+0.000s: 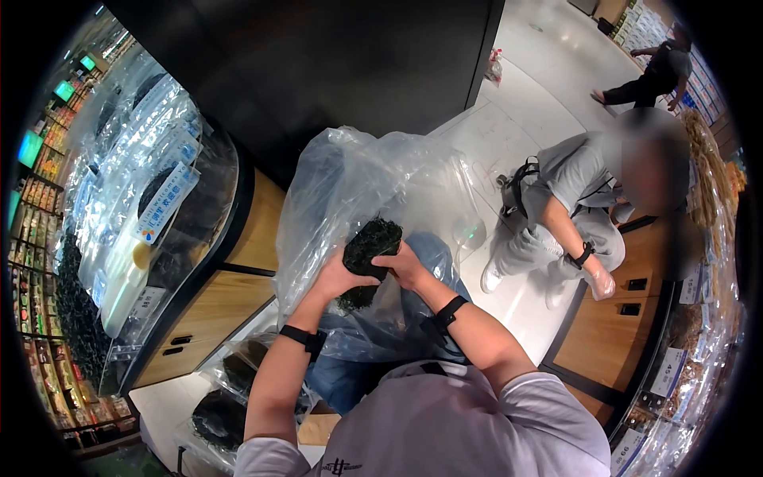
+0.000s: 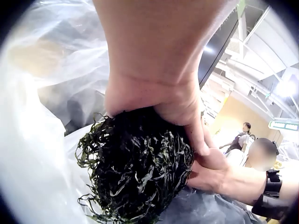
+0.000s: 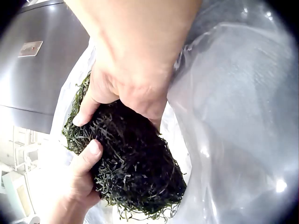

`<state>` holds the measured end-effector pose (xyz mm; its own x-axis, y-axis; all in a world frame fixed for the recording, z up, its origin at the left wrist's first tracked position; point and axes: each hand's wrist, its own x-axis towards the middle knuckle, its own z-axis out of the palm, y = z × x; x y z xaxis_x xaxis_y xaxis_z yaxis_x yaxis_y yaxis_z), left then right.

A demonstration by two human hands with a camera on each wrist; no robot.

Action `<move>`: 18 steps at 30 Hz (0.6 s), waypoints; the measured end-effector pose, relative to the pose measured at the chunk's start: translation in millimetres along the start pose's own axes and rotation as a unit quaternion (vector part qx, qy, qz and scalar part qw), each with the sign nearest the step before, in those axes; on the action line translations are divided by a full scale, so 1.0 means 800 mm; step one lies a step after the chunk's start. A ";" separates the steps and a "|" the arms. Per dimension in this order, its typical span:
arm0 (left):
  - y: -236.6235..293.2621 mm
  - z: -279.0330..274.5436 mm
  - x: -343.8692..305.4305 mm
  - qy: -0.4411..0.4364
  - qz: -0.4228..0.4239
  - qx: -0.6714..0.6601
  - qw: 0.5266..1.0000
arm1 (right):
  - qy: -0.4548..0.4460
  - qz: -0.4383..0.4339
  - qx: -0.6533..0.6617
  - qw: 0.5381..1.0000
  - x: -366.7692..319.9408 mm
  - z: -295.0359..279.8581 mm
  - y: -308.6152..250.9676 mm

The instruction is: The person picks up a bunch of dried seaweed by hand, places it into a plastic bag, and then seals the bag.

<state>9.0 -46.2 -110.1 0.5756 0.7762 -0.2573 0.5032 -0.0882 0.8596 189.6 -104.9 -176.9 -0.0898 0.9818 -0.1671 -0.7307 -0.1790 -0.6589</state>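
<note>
Dark stringy clump (image 1: 373, 250), looks like dried seaweed: held between both hands above the lap, large clear plastic bag (image 1: 318, 191) spread behind and below it. Can't tell if its lower end sits inside the bag's mouth.

Left hand (image 1: 338, 276): closed partway round one side, thumb laid over the face; most fingers hidden behind the clump. Right hand (image 1: 407, 266): same idea from the other side, thumb pressed on the strands, fingertips mostly out of sight. Thumbs near each other, not touching in the right wrist view.

Step in hand, my read: two-handed hold on the clump at the bag. Strands are bare under the thumbs, loose ends sticking out at the edges.

Next move, my judgement: needs both palms supporting the mass, even light squeeze, bag film kept clear of the fingers. Pull on one side only and it could shed or split; film looks thin and floppy, could snag.

Further out: more dark bundles (image 1: 218, 419) in plastic low by the left forearm, display counter (image 1: 246, 191) on the left, crouching person (image 1: 584, 171) on the right.
</note>
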 end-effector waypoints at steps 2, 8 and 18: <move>0.008 -0.001 -0.001 -0.013 -0.002 -0.021 1.000 | -0.007 0.010 -0.007 1.000 0.003 -0.003 0.000; -0.006 -0.005 0.005 0.004 0.023 0.014 1.000 | 0.007 0.086 -0.031 0.996 0.006 0.001 -0.016; -0.079 -0.002 0.034 0.115 0.058 0.054 0.990 | -0.037 0.107 -0.527 0.842 0.014 0.003 -0.115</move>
<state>-7.9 -18.4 -170.6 0.4771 0.8779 -0.0418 0.5153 -0.2409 0.8224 254.2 -77.3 -116.1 -0.2129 0.9143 -0.3446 0.3118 -0.2706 -0.9108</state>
